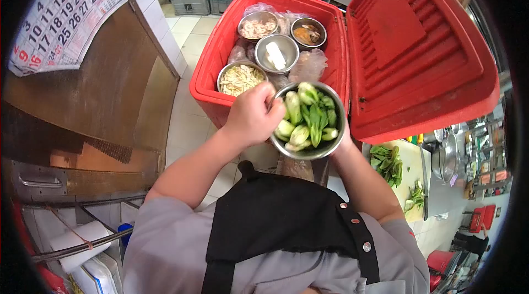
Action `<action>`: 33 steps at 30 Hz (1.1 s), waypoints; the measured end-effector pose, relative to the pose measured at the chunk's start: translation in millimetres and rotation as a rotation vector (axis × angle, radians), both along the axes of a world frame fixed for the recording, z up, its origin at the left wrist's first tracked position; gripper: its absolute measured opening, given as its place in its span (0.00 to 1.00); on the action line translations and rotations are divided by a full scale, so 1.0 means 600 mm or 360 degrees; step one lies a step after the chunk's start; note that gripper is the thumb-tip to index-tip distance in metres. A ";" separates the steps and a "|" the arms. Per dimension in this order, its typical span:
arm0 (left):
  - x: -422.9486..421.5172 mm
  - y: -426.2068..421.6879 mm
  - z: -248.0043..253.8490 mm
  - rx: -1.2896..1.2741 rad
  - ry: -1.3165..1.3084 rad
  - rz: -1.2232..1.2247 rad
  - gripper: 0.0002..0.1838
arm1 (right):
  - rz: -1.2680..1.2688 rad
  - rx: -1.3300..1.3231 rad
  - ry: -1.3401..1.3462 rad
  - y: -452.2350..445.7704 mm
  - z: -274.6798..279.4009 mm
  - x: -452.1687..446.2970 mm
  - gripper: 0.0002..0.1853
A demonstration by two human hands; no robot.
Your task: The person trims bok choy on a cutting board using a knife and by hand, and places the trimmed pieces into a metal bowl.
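A metal bowl (311, 154) of bok choy (315, 120) is held up in front of my apron, tilted slightly. My left hand (252, 115) is closed with its fingers curled at the bowl's left rim. On the right side, my right hand (344, 142) grips the bowl's lower edge, its fingers mostly hidden behind the metal. Just beyond is an open red cooler (212, 54). Inside it sit a bowl of pale sliced pieces (241, 79), a bowl with a white block (275, 55), a bowl of pinkish pieces (258, 27) and a bowl of brownish food (306, 34), among plastic bags (309, 63).
The cooler's raised lid (424, 51) leans out to the right. Behind it, a cutting board (412, 153) carries leafy greens (387, 163) and a knife (424, 184). At left stand a brown panelled door (82, 106) and a hanging calendar (63, 18).
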State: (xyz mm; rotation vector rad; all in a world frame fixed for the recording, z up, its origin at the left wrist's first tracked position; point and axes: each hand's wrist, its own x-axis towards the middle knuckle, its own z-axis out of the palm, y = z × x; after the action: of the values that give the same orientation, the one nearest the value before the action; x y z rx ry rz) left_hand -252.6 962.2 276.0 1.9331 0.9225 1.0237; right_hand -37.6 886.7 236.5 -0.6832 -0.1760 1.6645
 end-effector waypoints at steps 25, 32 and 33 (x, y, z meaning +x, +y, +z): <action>0.071 0.210 -0.019 0.0193 -0.0260 0.0383 0.14 | 0.0356 0.0462 -0.0187 0.155 0.048 0.074 0.39; 0.031 0.217 0.021 0.0247 -0.0259 0.0329 0.14 | 0.0002 -0.0134 -0.1834 0.054 -0.026 0.102 0.21; 0.036 0.199 0.016 0.0204 -0.0231 0.0233 0.14 | -0.0019 -0.0183 -0.1672 0.023 -0.016 0.098 0.20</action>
State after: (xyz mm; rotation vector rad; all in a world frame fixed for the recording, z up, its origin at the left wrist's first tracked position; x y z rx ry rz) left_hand -230.8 1081.9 285.9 1.8876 0.9464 1.3191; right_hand 21.2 900.6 226.9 -1.5916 -0.8149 1.1613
